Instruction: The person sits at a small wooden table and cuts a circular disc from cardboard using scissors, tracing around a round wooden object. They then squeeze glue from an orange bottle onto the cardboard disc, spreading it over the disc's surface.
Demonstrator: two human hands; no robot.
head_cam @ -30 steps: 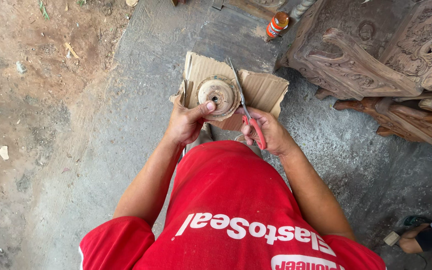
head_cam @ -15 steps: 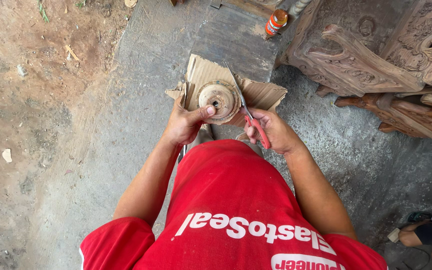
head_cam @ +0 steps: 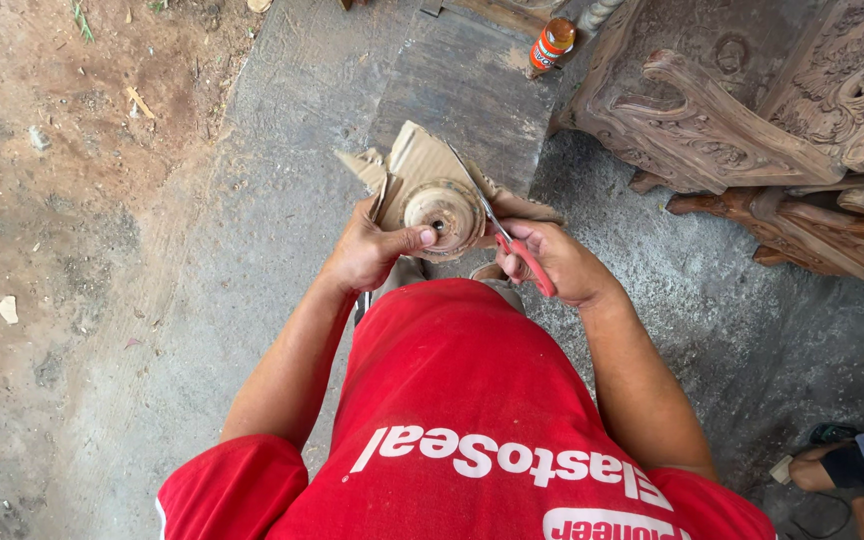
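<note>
Head view: left hand [head_cam: 367, 255] grips a round disc [head_cam: 442, 212] against a cardboard sheet [head_cam: 422, 165], thumb pressed on the disc face. Right hand [head_cam: 552, 265] is clenched on red-handled scissors [head_cam: 507, 235], blades lying along the disc's right rim over the cardboard. Looks like cutting cardboard around the disc, mid-cut. Next move calls for turning disc and sheet together while blades track the rim. Carved wood [head_cam: 752, 130] sits right; floor [head_cam: 282, 150] is concrete.

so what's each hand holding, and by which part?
Left hand pins a round disc against cardboard, thumb on its face. Right hand grips scissors by the red handles.
</note>
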